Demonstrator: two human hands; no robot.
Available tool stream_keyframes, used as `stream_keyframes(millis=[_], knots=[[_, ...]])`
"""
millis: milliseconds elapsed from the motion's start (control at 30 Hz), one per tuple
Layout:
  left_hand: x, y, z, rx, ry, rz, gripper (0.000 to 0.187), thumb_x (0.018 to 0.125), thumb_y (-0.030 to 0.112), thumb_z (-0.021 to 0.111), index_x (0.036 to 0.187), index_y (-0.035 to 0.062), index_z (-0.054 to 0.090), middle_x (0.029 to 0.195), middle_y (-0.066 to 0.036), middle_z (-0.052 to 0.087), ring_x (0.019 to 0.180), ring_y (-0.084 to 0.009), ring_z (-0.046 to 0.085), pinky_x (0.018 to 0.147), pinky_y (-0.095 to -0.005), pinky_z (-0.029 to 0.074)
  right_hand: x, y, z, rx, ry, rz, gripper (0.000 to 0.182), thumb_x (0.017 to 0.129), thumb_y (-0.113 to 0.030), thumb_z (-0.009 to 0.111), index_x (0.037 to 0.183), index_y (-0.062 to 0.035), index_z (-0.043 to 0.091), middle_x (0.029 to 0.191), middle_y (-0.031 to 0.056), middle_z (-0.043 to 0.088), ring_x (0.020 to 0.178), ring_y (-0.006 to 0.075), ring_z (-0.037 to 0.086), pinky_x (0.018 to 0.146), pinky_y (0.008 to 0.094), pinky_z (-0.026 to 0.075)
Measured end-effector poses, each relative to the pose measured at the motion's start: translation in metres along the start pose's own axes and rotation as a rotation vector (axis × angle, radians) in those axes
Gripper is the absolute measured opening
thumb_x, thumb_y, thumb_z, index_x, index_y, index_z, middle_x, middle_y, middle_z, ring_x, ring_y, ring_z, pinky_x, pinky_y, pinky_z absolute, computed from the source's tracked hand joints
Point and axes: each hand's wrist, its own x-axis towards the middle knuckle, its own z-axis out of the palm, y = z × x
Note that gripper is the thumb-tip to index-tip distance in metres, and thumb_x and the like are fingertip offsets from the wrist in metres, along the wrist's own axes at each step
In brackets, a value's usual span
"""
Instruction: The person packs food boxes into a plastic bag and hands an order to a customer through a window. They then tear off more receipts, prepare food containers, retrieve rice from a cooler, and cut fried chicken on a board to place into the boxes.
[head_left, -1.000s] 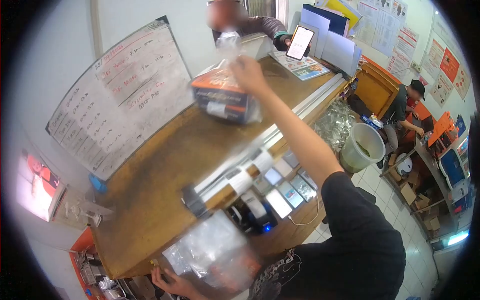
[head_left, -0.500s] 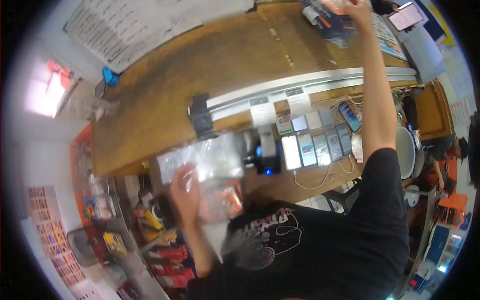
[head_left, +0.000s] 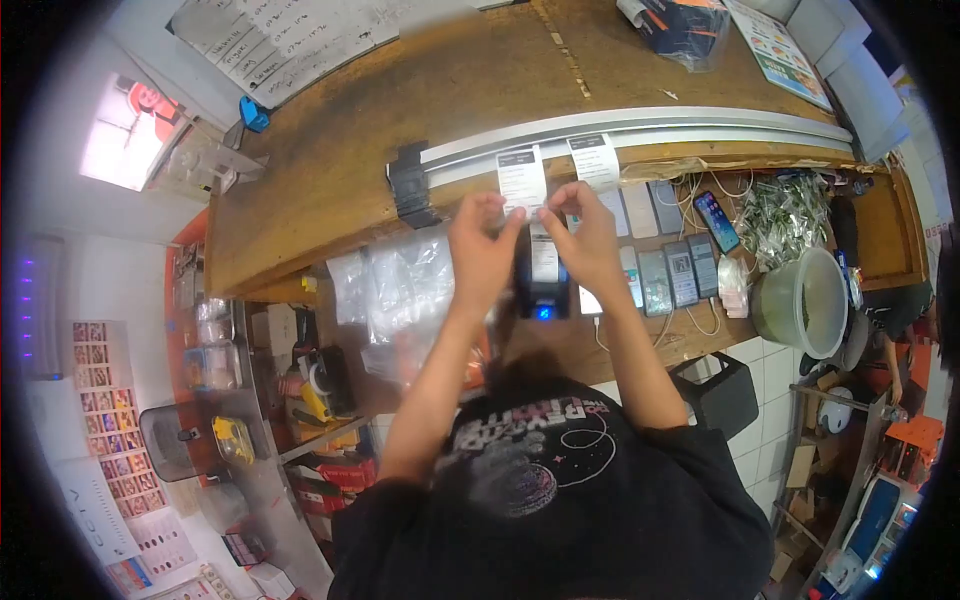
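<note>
A printed paper slip [head_left: 521,176] hangs at the metal rail, and both hands are at its lower end. My left hand [head_left: 482,250] pinches its lower left edge with thumb and fingers. From the other side, my right hand [head_left: 583,240] pinches the lower right corner. Just beneath them stands a small black printer [head_left: 544,300] with a blue light and a paper strip [head_left: 544,258] coming up from it. A second slip [head_left: 595,160] hangs to the right of the first. Several phones [head_left: 681,272] lie beside my right hand, some partly hidden by it.
Clear plastic bags [head_left: 408,290] lie left of the printer. A round translucent tub [head_left: 800,303] stands at the right, below a heap of small packets [head_left: 783,220]. The metal rail [head_left: 700,125] runs along the shelf edge. Another person's arm [head_left: 892,370] shows at far right.
My right hand has come down from the dark package at the top to the slip. My left hand has moved up and right from the plastic bags. The phone held at top right is gone from view.
</note>
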Motion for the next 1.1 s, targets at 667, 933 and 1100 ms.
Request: stream_keyframes(millis=[667,933,1100], knots=[[-0.141,0.021,-0.106,-0.472,-0.244,-0.277,0.09,0.086,-0.009,0.065,0.155,0.0058,0.011,0.121,-0.017,0.063,0.106,-0.0164,0.063,0.09,-0.0281,0.051,-0.034,-0.072,0.044,0.739,-0.128,0.203,0.052,0.083,0.008,0.062,0.133,0.0008,0.05,0.114,0.0109,0.06,0.093,0.0121,0.061,0.073,0.0223,0.049],[-0.229,-0.033,-0.259,-0.12,-0.552,-0.358,0.062,0.081,0.004,0.074,0.136,-0.0017,0.045,0.12,-0.014,0.063,0.107,-0.0161,0.061,0.092,-0.0309,0.049,-0.129,-0.108,0.151,0.461,-0.565,0.24,0.025,0.085,0.009,0.065,0.109,0.0056,0.067,0.108,0.0081,0.061,0.092,0.0122,0.061,0.082,0.0239,0.049],[-0.291,-0.07,-0.345,-0.45,-0.465,-0.411,0.062,0.083,0.01,0.077,0.135,-0.0023,0.047,0.112,-0.008,0.065,0.101,-0.0119,0.06,0.085,-0.0273,0.05,-0.224,-0.133,0.273,0.477,-0.599,0.388,0.014,0.088,0.005,0.065,0.102,0.0048,0.065,0.106,0.0068,0.062,0.089,0.0116,0.062,0.079,0.0244,0.051]])
